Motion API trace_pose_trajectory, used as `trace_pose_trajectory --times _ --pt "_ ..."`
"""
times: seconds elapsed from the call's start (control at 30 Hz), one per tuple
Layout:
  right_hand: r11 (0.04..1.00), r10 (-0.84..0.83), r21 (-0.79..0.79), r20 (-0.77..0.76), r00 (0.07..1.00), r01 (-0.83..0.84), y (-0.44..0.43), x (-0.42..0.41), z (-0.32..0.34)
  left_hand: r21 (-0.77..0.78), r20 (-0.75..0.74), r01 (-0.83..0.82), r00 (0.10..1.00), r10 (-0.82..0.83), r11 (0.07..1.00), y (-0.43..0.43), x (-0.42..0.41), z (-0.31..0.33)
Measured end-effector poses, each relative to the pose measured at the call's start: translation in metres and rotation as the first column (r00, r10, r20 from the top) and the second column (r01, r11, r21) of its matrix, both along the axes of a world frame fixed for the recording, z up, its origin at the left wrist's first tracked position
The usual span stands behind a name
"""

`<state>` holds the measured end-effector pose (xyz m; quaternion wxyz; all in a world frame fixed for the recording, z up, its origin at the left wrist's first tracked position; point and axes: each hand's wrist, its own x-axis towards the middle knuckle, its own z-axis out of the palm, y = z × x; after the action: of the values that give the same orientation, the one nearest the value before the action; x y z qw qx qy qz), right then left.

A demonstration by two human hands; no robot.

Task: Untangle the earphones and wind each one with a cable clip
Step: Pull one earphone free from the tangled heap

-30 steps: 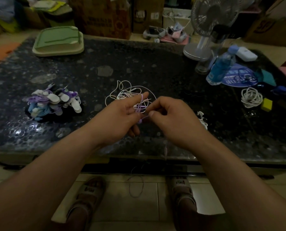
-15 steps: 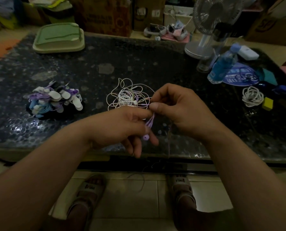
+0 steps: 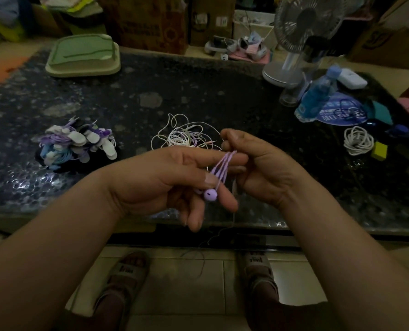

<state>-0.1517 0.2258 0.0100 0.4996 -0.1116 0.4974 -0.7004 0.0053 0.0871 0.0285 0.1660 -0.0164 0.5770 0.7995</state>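
Over the bench's near edge, the left hand pinches loops of one purple earphone and the right hand grips its cord, which, pulled hard, could slip them or snag the one tangle mid-bench, right of one clipped pile.

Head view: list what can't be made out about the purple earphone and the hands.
All head view.
- purple earphone: second bud mostly hidden behind left hand fingers.
- right hand: fingertips curl out of sight; grip on cable unclear.
- Cable's loose end: lost in the dark under the table edge.
- tangle: earphone count too fine to tell.
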Motion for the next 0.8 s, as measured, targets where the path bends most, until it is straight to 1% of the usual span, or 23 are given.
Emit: trace_pose_trajectory --times 0.07,0.2,0.3,0.37,0.53,0.7,0.8 --pt "1.0 -0.024 -0.005 0.002 1.0 0.024 -0.003 0.0 -0.002 0.004 0.002 0.078 0.997 -0.078 0.997 0.005 0.0 -0.001" --pt "0.998 -0.017 -0.057 -0.009 1.0 0.017 -0.008 0.004 -0.005 0.022 0.022 0.172 0.985 -0.172 0.985 0.008 -0.003 -0.002" --pt "0.997 0.0 -0.077 -0.021 1.0 -0.001 -0.008 0.005 -0.006 0.022 0.034 0.206 0.978 -0.207 0.978 0.008 -0.003 -0.002" --pt "0.997 -0.008 -0.078 -0.03 1.0 0.006 -0.007 0.002 -0.005 -0.014 0.057 0.216 0.975 -0.215 0.976 0.009 -0.003 -0.002" --pt "0.996 -0.073 -0.055 -0.045 0.996 0.071 -0.004 -0.005 -0.005 -0.085 0.123 0.171 0.979 -0.16 0.982 0.014 -0.002 -0.001" --pt "0.986 -0.165 -0.041 -0.063 0.984 0.163 0.0 -0.01 0.002 -0.241 0.199 0.067 0.98 -0.019 0.968 0.014 -0.002 -0.007" --pt "0.978 -0.206 -0.03 -0.08 0.975 0.204 0.001 -0.011 0.004 -0.29 0.21 0.073 0.978 -0.011 0.954 0.015 -0.003 -0.008"
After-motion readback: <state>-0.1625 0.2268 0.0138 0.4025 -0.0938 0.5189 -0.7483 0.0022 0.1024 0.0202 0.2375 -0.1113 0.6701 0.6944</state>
